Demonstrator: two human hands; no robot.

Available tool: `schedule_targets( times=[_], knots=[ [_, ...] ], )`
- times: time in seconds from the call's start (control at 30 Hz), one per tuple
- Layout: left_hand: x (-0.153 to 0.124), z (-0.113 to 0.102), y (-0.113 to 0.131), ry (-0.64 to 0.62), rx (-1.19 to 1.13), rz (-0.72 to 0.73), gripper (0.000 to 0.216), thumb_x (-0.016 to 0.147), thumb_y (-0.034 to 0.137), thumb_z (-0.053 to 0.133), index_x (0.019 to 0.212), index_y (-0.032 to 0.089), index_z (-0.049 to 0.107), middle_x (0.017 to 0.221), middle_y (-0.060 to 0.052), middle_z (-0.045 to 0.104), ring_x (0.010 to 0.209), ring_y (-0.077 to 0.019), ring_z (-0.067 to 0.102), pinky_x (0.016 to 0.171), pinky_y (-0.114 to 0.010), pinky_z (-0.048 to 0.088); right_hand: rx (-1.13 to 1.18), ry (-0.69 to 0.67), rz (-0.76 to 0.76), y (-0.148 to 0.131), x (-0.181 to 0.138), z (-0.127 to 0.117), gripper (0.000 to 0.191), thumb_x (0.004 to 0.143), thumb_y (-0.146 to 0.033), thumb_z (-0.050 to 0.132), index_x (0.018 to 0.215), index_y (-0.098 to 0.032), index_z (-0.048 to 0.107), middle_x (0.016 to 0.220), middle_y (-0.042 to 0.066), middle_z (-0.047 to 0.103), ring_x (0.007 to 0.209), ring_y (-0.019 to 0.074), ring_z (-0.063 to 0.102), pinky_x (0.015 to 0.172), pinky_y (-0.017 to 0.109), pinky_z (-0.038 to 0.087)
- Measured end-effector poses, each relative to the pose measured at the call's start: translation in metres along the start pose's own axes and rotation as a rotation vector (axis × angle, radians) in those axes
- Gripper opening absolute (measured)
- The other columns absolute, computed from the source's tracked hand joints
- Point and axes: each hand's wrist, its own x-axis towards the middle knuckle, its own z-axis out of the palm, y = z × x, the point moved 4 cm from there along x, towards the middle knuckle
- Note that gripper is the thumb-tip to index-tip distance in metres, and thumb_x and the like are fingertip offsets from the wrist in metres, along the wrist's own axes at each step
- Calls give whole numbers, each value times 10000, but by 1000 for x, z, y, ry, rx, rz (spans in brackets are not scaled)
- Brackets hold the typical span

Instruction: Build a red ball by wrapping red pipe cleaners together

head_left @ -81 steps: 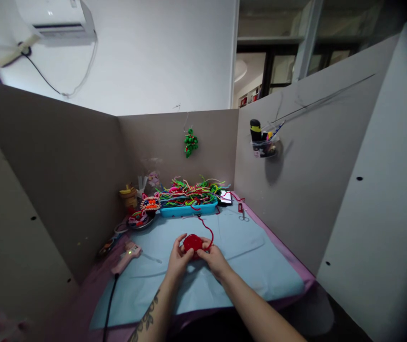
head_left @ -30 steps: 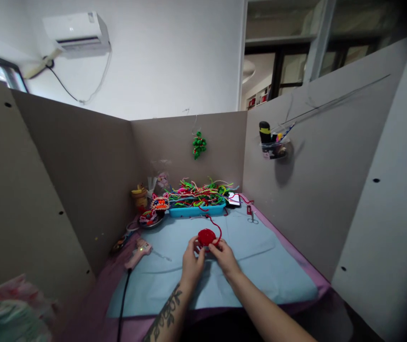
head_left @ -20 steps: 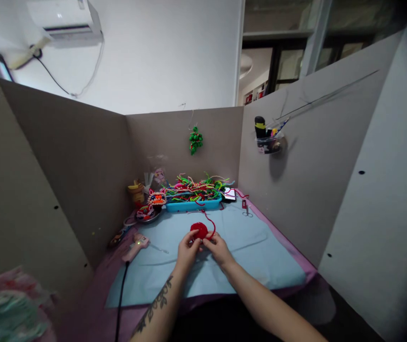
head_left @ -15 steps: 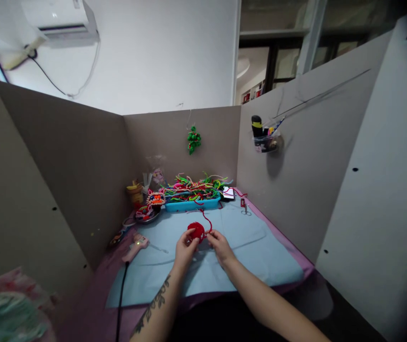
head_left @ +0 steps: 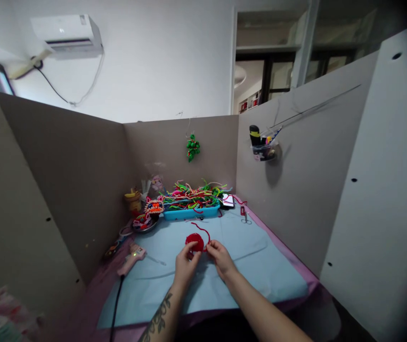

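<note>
Over the middle of the light blue cloth (head_left: 225, 280), my left hand (head_left: 185, 267) grips a round red disc (head_left: 195, 241) that looks like coiled or crocheted cord. Its thumb and fingers close on the disc's near left side. My right hand (head_left: 221, 259), just to the right, pinches a red cord (head_left: 208, 233) between thumb and fingertips close to the disc's edge. From that pinch the cord's loose end curves up and back to the left. Fingers hide part of the disc's lower side and the place where cord and disc meet.
A blue tray (head_left: 191, 215) heaped with colourful fuzzy stems stands at the back. A pink glue gun (head_left: 132, 260) with a black cable lies left. Scissors (head_left: 246, 219) rest at the right edge. A metal bowl (head_left: 145, 229) holds colourful crafts. Grey panels enclose the table.
The whole view has shifted, so the table appears lower. Both hands keep hold of the disc and cord; the cord's loose end now bends further left.
</note>
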Motion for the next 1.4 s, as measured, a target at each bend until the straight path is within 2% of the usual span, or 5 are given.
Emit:
schedule_targets(
  times=[0.2, 0.5, 1.1, 1.3, 1.4],
  knots=[
    [1, 1, -1, 60, -43, 60, 488, 694, 242, 695, 1174, 205, 619, 1212, -102, 641, 1065, -248, 606, 880, -329, 471, 124, -21, 50, 3, -1, 1, 397, 544, -449, 842, 686, -203, 564, 675, 0, 655, 646, 166, 607, 693, 314, 471],
    [-4, 0, -2, 62, 364, 172, 345, 807, 250, 565, 1141, 175, 604, 1042, -102, 686, 834, -203, 655, 809, -356, 506, 265, -55, 127, 10, -1, 0, 414, 533, -367, 892, 737, -179, 585, 765, 2, 702, 698, 140, 670, 734, 286, 496],
    [3, 0, -7, 15, 117, -4, 342, 727, 317, 664, 1028, 165, 716, 904, -73, 754, 638, -168, 634, 628, -279, 496, 168, -22, 136, 2, -4, 3, 277, 549, -247, 739, 772, -175, 590, 630, -32, 572, 547, 96, 510, 538, 207, 379],
    [8, -5, -13, 60, -103, -94, 341, 665, 308, 719, 966, 149, 720, 975, -118, 747, 896, -252, 690, 810, -349, 527, -263, 293, -137, -13, 0, -29, 357, 675, -294, 589, 1019, -217, 540, 739, -21, 540, 576, 135, 520, 535, 251, 425],
    [9, -3, -15, 43, -200, -151, 380, 617, 313, 770, 950, 138, 715, 948, -133, 750, 893, -266, 697, 819, -372, 530, -690, 189, -463, -40, 2, -31, 303, 742, -209, 516, 1034, -211, 594, 899, 46, 576, 793, 193, 576, 713, 325, 487]
  ],
)
